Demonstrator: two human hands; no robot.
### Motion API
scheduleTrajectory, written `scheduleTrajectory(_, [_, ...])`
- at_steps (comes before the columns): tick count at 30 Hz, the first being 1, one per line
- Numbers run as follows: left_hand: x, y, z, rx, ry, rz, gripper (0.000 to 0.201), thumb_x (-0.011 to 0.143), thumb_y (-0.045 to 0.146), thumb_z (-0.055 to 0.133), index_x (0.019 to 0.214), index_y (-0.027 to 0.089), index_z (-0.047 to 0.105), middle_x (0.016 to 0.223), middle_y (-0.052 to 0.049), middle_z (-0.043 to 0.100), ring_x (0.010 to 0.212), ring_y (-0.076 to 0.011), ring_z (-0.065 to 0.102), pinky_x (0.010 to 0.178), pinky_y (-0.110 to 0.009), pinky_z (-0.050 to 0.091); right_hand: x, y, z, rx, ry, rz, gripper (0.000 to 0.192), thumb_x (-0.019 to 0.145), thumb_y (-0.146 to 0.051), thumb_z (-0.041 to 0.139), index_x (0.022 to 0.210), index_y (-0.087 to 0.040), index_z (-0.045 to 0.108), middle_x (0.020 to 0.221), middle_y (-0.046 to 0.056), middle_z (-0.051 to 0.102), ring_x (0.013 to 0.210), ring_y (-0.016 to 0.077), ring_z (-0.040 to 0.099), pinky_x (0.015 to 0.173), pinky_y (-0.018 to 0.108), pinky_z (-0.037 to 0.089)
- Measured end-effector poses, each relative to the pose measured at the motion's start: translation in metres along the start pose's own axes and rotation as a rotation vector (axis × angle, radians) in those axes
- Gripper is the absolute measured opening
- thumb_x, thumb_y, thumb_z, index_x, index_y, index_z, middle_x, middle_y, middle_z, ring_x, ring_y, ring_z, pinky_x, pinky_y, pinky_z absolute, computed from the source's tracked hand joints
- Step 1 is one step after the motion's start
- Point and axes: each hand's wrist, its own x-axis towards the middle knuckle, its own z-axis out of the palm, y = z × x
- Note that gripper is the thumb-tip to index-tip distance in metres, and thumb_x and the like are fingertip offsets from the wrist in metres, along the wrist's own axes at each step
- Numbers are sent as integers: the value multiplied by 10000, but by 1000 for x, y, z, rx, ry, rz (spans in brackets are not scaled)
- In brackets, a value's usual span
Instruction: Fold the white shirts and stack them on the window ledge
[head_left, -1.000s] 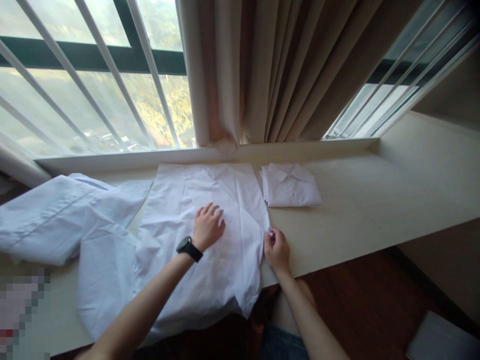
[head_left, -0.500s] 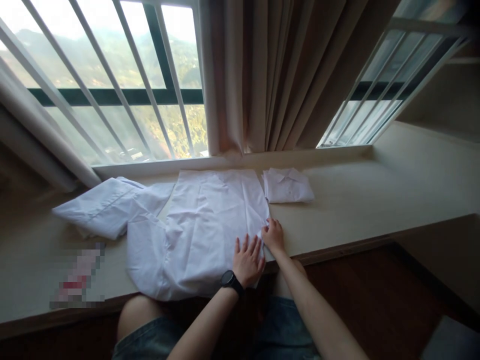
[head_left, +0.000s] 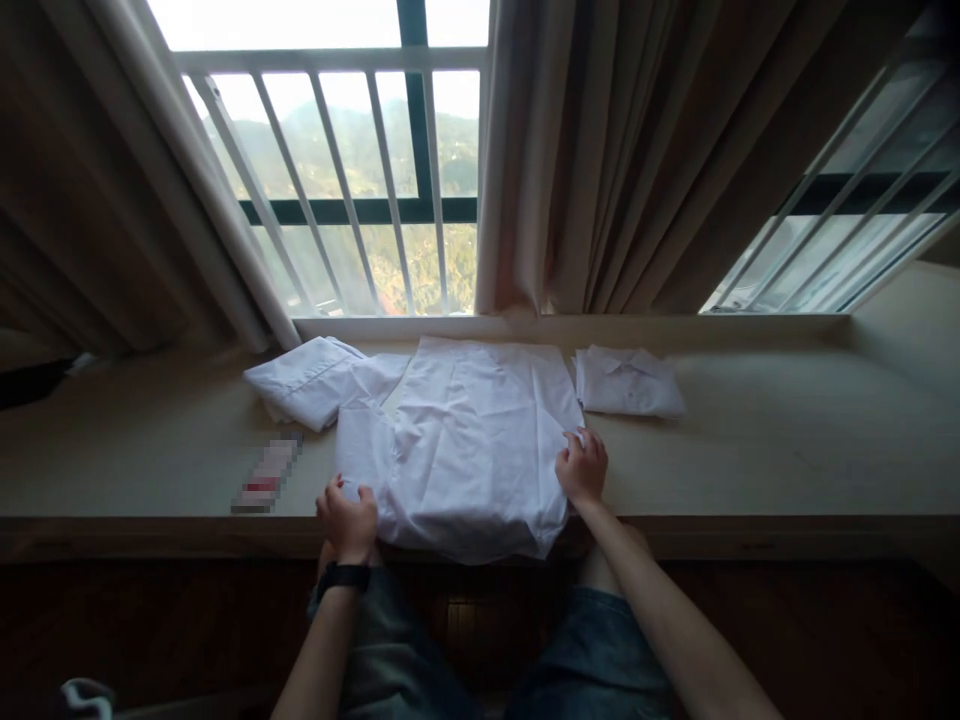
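A white shirt (head_left: 480, 440) lies spread in front of me, its lower edge hanging a little over the front of the ledge. At its lower left corner, where a sleeve lies bent, my left hand (head_left: 349, 518) touches the cloth with thumb and fingers apart. My right hand (head_left: 582, 468) has its fingers bent over the shirt's right edge and grips the cloth there. To the left lies a loosely folded white garment (head_left: 315, 380). A neatly folded white shirt (head_left: 628, 380), collar showing, rests just beyond the right edge.
The pale wooden ledge (head_left: 780, 450) runs below a barred window (head_left: 360, 190) with brown curtains (head_left: 600, 150). A blurred-out flat item (head_left: 268, 475) lies left of the shirt. Something dark (head_left: 34, 383) is at the far left. My knees are under the ledge's front edge.
My left hand has left the shirt's right side and moved to its lower left corner. The right hand stays at the right edge. My view has turned left.
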Motion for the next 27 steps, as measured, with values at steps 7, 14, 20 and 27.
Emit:
scheduleTrajectory(7, [22,-5,-24,-528,-99,-627,218,765,137,607,893,207,446,829,-4,550,778,-158,650,721,-309,569,-22,-77,12,-64,-402,-252,550,994,-399,407,1534,-292,417,1614,68,336,1514,339,172,1198,570,147])
scheduleTrajectory(14, [47,8,-20,-820,-495,-904,165,839,298,612,900,154,559,673,-40,589,460,-121,523,362,-205,402,-31,-73,25,-126,-576,-221,542,1036,-453,286,1569,-363,323,1662,27,225,1529,323,157,1200,578,122])
scheduleTrajectory(20, [62,9,-1,-1144,-622,-780,298,810,271,674,1076,136,656,840,-89,726,761,-221,700,696,-342,605,-41,-64,21,-105,-520,-273,530,1034,-433,308,1554,-344,369,1648,44,265,1519,336,194,1192,602,150])
scheduleTrajectory(27, [85,1,10,-1441,-448,-472,480,776,125,631,1255,127,598,1068,-109,730,992,-231,694,944,-368,539,-45,-60,18,-73,-509,-276,526,1031,-427,325,1547,-342,385,1641,40,284,1511,338,221,1190,602,166])
